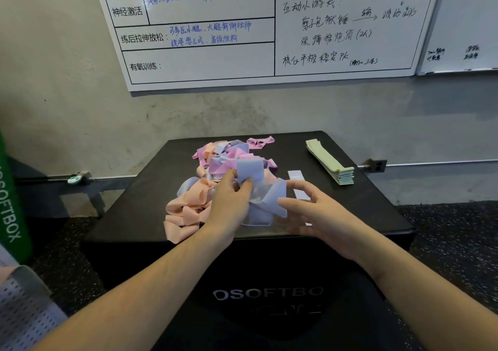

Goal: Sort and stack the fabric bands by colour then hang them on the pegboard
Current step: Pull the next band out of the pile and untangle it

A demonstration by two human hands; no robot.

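I judge we're mid-sort: my left hand (231, 202) pinches a lilac band (265, 197) beside the mixed heap (215, 172) on the black box (377, 210) (green stack (330, 162) finished), right hand (315, 213) spread, ready to flatten it.

Person: two bare forearms visible, entering from the near edge. No sleeves, watch, rings or gloves seen. Left hand (231, 205) and right hand (320, 215) uncovered; fingernails short, unpainted where visible.
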